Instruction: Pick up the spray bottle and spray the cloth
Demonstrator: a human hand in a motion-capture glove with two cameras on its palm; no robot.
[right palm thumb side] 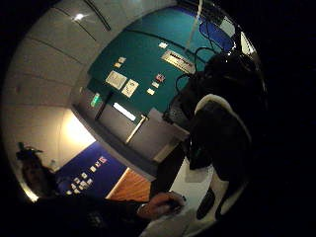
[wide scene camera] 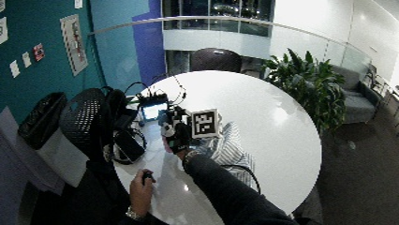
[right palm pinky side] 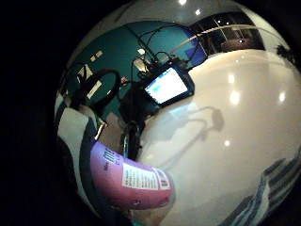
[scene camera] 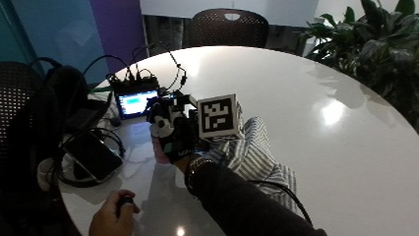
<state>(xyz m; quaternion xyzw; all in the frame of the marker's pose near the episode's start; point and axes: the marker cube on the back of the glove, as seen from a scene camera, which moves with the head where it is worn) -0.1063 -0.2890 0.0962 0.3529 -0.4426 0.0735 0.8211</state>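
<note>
Spanning the scene, the white table (scene camera: 314,88) carries the striped cloth (scene camera: 258,152) just beside the raised right hand (scene camera: 173,140), whose fingers are curled round the pink spray bottle (right palm pinky side: 134,181). The nozzle should be turned toward the cloth before the trigger is squeezed.

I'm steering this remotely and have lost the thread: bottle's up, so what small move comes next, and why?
Probably turn the nozzle toward the striped cloth and lower slightly before squeezing. The gloved right hand grips the purple spray bottle raised above the white table, with the cloth lying just beside it. Which way the nozzle faces cannot be seen, so aim first.
</note>
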